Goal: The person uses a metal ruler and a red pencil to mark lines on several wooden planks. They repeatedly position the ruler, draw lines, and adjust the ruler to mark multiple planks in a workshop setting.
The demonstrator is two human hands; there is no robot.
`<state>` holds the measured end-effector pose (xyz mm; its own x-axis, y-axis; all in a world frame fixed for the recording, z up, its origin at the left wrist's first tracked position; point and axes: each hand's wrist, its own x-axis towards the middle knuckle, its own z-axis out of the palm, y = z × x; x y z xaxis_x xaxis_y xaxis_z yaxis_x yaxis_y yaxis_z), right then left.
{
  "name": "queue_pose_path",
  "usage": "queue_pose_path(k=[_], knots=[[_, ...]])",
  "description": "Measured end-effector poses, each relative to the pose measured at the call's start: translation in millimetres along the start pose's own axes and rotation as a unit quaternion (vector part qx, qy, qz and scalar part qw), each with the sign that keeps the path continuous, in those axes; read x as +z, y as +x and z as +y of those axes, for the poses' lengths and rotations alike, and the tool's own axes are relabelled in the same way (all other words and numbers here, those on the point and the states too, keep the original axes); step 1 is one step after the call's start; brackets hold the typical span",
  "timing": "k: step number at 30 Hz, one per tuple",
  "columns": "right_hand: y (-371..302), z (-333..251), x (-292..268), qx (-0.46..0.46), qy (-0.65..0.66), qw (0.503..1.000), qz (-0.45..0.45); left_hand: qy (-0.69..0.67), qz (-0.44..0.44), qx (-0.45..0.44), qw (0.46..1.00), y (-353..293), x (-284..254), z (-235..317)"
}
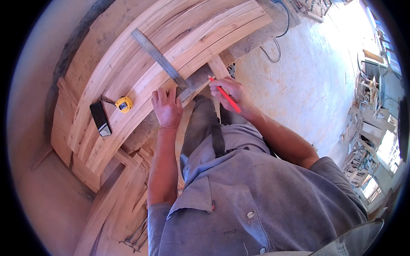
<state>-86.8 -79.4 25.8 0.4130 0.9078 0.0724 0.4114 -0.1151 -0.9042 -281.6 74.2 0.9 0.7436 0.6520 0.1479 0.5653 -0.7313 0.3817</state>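
Note:
A metal try square (158, 56) lies across the pale wooden planks (205, 38), its long ruled blade pointing to the far left. At the planks' near edge my left hand (167, 109) is closed by the square's near end, fingers curled over the wood and the thumb side against the square. My right hand (230, 91) grips a red pencil (228, 99), whose pale tip points up and left, just right of the square's near end. A yellow tape measure (124, 104) and a black phone (100, 118) rest on the planks left of my left hand.
More cut boards (115, 209) are stacked low at the left, with metal clamps (136, 237) beside them. A dark cable (277, 51) loops over the pale floor (299, 94). Wood scraps (363, 145) pile along the right side. A wall (34, 98) curves along the left.

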Motion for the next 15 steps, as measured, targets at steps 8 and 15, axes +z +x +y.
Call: queue_pose_path(k=[8, 15], knots=[[15.7, -20.6, 12.3, 0.004, 0.066, 0.997, -0.033, -0.024, -0.002, 0.018, 1.0, 1.9, 0.7, -6.6], [33.5, -16.3, 35.8, 0.01, 0.045, 0.999, 0.014, -0.039, -0.009, 0.026, 0.999, 2.5, 0.7, -10.8]])
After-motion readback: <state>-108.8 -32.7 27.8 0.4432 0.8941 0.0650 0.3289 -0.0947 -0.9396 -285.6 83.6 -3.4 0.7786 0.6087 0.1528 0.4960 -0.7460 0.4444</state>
